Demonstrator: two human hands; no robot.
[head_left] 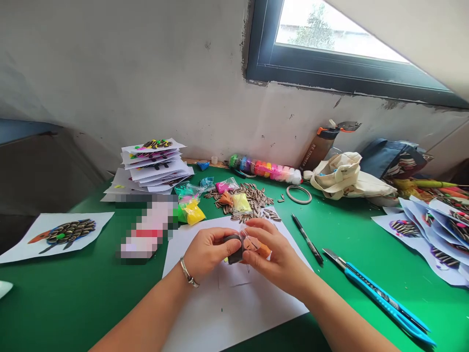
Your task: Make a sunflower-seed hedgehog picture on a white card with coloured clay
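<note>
Here, left hand (209, 248) pinching dark lump (235, 252); right hand (277, 252) curled round orange packet (263, 250).

The only words that can be read are BE YOUNGER, in pale capitals on the brown bottle (318, 150) by the wall (146, 73), below the window (340, 73); the line runs lengthwise along the bottle's side, slanting upward to the right, toward the lid (328, 132) with its orange parts. The pink item (150, 220) left of the white sheet (205, 322) is broken into coarse blocks, a red band across it, and any lettering there is illegible, while any print on the pen (307, 239) or blue knife (381, 293) is too small to tell
</note>
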